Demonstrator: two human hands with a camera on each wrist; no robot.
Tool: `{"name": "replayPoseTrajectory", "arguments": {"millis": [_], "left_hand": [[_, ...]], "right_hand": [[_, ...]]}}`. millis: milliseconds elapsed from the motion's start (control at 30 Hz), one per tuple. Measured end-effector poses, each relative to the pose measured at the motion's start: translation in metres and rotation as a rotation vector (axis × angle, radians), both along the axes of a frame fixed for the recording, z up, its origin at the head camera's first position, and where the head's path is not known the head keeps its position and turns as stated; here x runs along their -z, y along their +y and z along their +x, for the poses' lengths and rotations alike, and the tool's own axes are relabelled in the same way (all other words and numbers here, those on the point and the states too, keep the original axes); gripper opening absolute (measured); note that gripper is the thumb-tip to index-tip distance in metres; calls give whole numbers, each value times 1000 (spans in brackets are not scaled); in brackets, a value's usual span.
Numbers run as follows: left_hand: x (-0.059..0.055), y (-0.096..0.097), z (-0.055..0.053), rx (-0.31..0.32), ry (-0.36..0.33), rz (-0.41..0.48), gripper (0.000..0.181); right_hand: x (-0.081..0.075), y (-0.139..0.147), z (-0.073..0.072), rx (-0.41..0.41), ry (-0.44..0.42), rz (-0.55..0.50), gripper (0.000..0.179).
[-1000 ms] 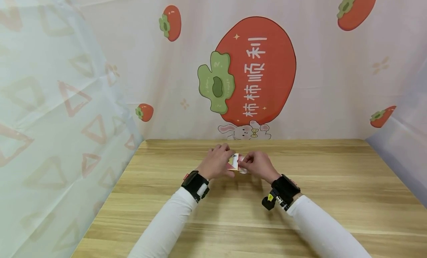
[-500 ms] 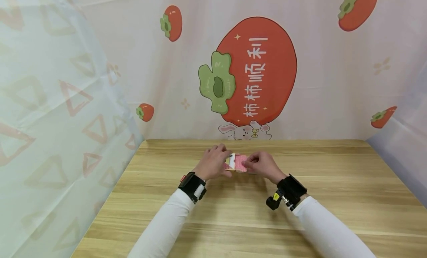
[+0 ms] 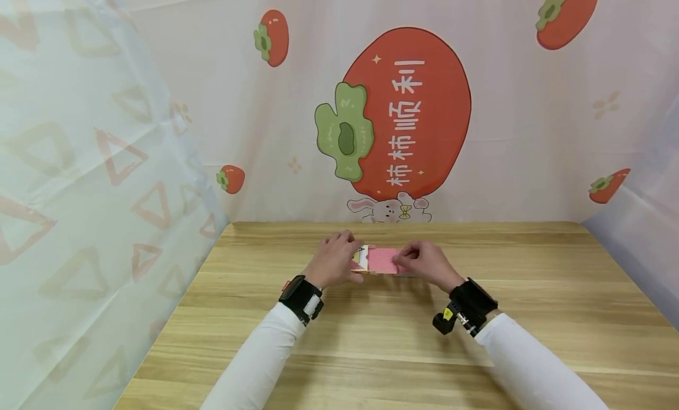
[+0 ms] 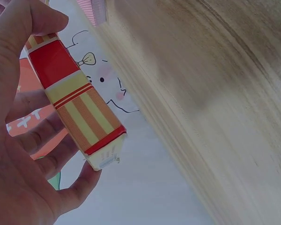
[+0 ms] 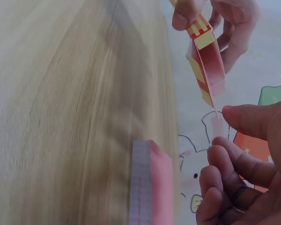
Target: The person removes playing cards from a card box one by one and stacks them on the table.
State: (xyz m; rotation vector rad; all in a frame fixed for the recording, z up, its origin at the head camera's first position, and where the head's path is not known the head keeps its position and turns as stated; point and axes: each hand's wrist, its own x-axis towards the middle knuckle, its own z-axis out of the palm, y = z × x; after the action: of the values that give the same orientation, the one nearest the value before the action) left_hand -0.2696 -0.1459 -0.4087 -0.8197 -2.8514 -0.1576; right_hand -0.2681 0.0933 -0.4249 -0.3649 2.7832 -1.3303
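Note:
My left hand [image 3: 335, 260] grips a red and yellow striped playing-card box [image 4: 79, 98] by its long edges, holding it above the table. In the right wrist view the box's near end [image 5: 206, 65] stands open, its flap out. My right hand [image 3: 427, 263] pinches a thin pink-backed playing card [image 5: 218, 123] between thumb and forefinger, seen nearly edge-on there at the box's open end. From the head view the card's pink back spans the gap between box and right hand. A pink-backed deck of cards [image 5: 161, 192] lies below my right hand.
The wooden table [image 3: 371, 351] stretches toward me and to both sides. Behind its far edge hangs a white cloth [image 3: 504, 162] printed with persimmons and a rabbit. Another patterned cloth [image 3: 106, 221] hangs along the left side.
The hands have drawn apart, the left with the box moving left and the right moving right. A longer stretch of pink card back now shows between them.

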Motion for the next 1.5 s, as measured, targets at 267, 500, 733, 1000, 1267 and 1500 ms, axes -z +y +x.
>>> {"name": "replayPoseTrajectory", "arguments": {"millis": [267, 500, 733, 1000, 1267, 1500], "left_hand": [[-1, -1, 2, -5, -22, -1, 73], [0, -1, 2, -6, -24, -3, 74], [1, -2, 4, 0, -15, -10, 74], [1, -5, 4, -4, -25, 5, 75], [0, -4, 4, -7, -25, 0, 75], [-2, -4, 5, -7, -32, 1, 76]], "right_hand": [[-15, -11, 2, -183, 260, 141, 45], [-18, -25, 0, -330, 291, 239, 65], [-14, -30, -6, -366, 291, 259, 65], [-12, -29, -9, -388, 275, 240, 59], [-12, -26, -9, -406, 307, 265, 55], [-14, -24, -8, -415, 289, 299, 52]]}}
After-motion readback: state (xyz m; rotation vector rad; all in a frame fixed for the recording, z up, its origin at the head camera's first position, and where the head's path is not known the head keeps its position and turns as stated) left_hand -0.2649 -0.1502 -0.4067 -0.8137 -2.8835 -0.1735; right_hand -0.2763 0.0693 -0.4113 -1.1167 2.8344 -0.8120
